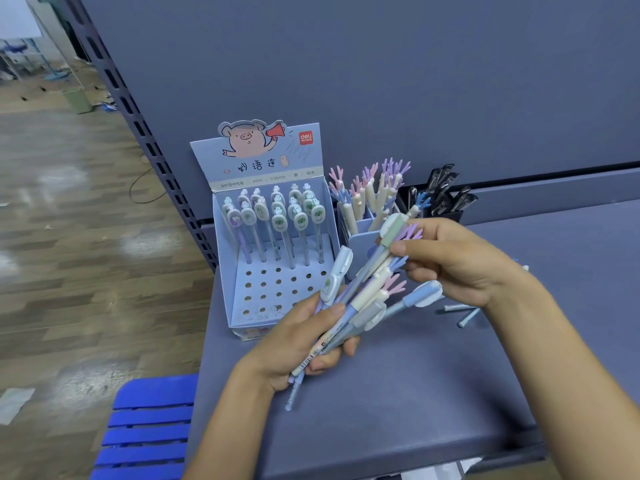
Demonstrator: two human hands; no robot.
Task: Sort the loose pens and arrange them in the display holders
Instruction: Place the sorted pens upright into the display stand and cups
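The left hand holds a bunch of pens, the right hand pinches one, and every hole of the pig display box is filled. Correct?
Not every hole: the head view shows the pig display box with pens only in its back rows, the front holes empty. The rest stands.

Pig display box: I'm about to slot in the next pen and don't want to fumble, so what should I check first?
1. Display box has free holes: ok, front rows empty.
2. Left hand grips the bundle of pens: ok.
3. Right hand has one pen singled out: cannot tell, it pinches among several tops.
4. Bundle sorted by type: not ok, oval-topped and antler-topped pens mixed.
5. Loose pens on the shelf gathered: not ok, some lie near the right hand.
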